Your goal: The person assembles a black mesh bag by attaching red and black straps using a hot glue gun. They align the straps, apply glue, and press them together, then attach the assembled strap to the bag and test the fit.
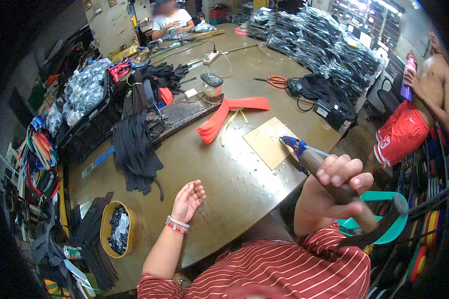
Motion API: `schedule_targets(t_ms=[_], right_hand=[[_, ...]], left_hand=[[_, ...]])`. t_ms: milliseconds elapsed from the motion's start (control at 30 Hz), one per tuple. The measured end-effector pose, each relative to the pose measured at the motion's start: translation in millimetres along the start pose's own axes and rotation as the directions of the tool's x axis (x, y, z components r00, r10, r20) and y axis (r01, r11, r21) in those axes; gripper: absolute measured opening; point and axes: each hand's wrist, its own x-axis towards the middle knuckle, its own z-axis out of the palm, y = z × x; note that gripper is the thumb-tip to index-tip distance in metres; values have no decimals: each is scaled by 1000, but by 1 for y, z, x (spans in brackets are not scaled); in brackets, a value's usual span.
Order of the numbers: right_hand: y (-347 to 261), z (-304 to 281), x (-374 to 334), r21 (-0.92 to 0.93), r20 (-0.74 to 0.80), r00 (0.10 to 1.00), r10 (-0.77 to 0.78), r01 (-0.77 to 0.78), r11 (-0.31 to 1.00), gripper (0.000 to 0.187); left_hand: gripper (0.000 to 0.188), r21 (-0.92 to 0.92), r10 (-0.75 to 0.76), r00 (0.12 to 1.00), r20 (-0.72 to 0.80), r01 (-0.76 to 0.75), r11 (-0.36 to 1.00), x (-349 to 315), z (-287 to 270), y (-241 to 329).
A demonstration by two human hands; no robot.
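Observation:
My right hand (339,184) is raised at the right of the head view, its fingers wrapped round a long brown strap-like item (313,160). A dark band (366,236) hangs below that hand; whether it is the same piece I cannot tell. By the item's far end is a blue-wrapped piece with a dark tip (293,142), seen against a tan square board (264,144). My left hand (188,199) lies palm up over the table's near side, fingers loosely curled with nothing in them; bead bracelets circle its wrist.
The brown table (184,172) bears orange-red strips (234,109), black straps (134,154), orange-handled scissors (277,79), a glass jar (212,91) and a yellow tub (106,236) of small dark pieces. Bagged goods (314,42) are stacked behind. People are at the far side and right.

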Motion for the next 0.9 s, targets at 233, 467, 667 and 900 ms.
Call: schedule_targets(t_ms=[233,467,667,900], right_hand=[[-14,3,-3,-107,124,992,19,-6,994,26],[-64,14,35,-82,-66,851,-521,516,853,23],[-79,34,37,-99,37,864,-503,504,858,21],[-82,25,32,-184,125,838,-531,545,818,19]], left_hand=[[26,148,53,998,-27,-48,988,1,1,-6],[21,175,72,997,11,-73,982,-2,4,-6],[21,366,87,994,69,-106,924,-3,7,-11],[22,599,89,986,145,-159,785,-9,21,-15]])
